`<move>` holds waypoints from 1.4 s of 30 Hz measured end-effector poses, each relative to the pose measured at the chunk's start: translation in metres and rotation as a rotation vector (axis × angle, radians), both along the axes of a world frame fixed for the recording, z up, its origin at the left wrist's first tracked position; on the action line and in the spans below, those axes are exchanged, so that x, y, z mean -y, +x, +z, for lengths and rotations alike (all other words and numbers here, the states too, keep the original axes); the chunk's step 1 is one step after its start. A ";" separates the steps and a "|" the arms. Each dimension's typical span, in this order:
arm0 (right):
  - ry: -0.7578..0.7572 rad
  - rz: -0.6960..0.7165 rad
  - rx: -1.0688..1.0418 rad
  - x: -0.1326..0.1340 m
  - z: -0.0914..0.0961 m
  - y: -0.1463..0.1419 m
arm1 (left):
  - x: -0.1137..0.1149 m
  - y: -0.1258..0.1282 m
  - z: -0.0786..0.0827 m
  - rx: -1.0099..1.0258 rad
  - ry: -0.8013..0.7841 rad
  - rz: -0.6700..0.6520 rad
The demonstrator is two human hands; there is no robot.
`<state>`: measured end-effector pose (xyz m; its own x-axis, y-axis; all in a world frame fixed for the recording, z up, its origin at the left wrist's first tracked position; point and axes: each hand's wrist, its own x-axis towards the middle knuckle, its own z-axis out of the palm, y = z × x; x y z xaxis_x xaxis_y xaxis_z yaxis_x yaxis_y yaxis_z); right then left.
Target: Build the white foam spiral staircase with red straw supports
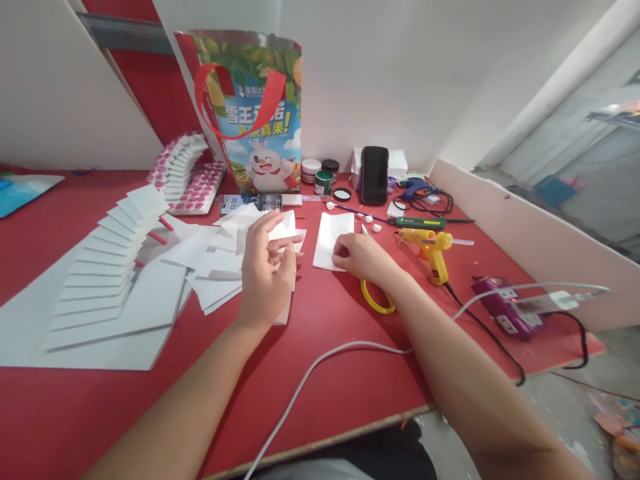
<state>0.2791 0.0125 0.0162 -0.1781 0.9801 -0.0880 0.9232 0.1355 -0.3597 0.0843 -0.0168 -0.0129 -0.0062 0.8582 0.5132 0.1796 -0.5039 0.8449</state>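
My left hand (267, 273) is raised over loose white paper sheets (225, 260), its fingers curved and apart. A narrow strip of paper (283, 315) shows beneath that hand. My right hand (364, 257) rests at the right edge of a folded white paper (326, 233), fingers curled together over it. Whatever sits between those fingertips is hidden. Under the right hand and wrist lie scissors with a yellow handle (376, 308); their blade tip shows beyond the knuckles. To the left, a fanned stack of folded white paper (95, 273) stands on large white sheets (125, 353).
A yellow glue gun (431, 252) and a green-handled tool (417, 223) lie at right, near a purple power strip (505, 310). A grey cable (320, 363) crosses the red table's front. Behind stand paint jars (324, 181), a black phone (374, 175) and a printed bag (260, 120).
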 end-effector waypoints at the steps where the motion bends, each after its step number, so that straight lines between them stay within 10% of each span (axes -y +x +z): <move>1: 0.010 -0.005 -0.004 0.000 -0.001 0.000 | 0.000 0.000 0.000 -0.008 -0.003 -0.021; 5: 0.035 -0.035 -0.078 0.000 0.001 0.006 | 0.001 0.001 0.001 -0.001 -0.072 -0.062; 15: 0.348 -0.166 -1.179 0.002 0.018 0.019 | 0.006 0.000 0.011 0.014 -0.170 -0.243; 28: 0.190 0.142 -1.407 0.032 0.026 -0.018 | 0.013 0.004 0.017 -0.055 -0.063 -0.365; 32: 0.134 0.189 -1.292 0.033 0.028 -0.017 | 0.014 0.006 0.024 0.124 -0.267 -0.289; 38: 0.512 -0.056 -1.102 0.028 0.043 0.004 | 0.001 -0.009 0.027 0.474 -0.552 -0.254; 42: 0.157 -0.068 -1.159 0.019 0.039 0.018 | -0.001 -0.025 0.031 0.427 -0.702 -0.322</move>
<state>0.2972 -0.0065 0.0557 -0.0194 0.9763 0.2157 0.0606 0.2165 -0.9744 0.0597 -0.0160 0.0177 0.2191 0.9678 -0.1237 -0.2833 0.1844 0.9411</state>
